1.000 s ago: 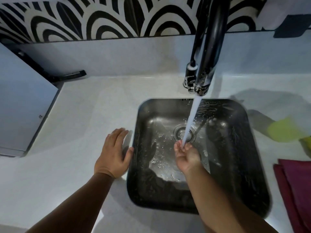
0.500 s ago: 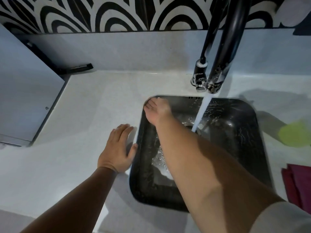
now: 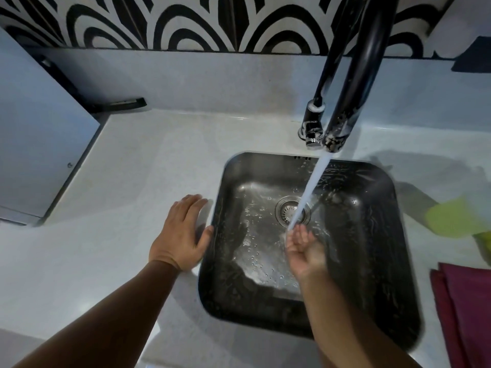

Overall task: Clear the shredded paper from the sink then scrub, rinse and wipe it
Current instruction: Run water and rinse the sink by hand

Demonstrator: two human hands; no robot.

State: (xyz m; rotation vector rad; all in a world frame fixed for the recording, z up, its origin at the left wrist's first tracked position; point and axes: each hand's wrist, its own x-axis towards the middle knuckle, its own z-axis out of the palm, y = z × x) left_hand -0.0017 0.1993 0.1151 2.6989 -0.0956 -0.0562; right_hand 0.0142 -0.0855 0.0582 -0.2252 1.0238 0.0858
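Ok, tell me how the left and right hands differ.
The left hand lies flat, palm down, on the countertop; the right hand is cupped, palm up, inside the sink. The left hand is clear of the water stream; the right hand catches it. Both hold nothing.

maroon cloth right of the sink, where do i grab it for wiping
Pinch the maroon cloth at its layered left edge from above, reaching from the sink with the right hand. It lies folded flat on the counter; that edge faces the sink, the rest runs out of view.

Wet, paper-free steel sink (image 3: pixel 377 256) set into white counter, drain (image 3: pixel 287 208) central
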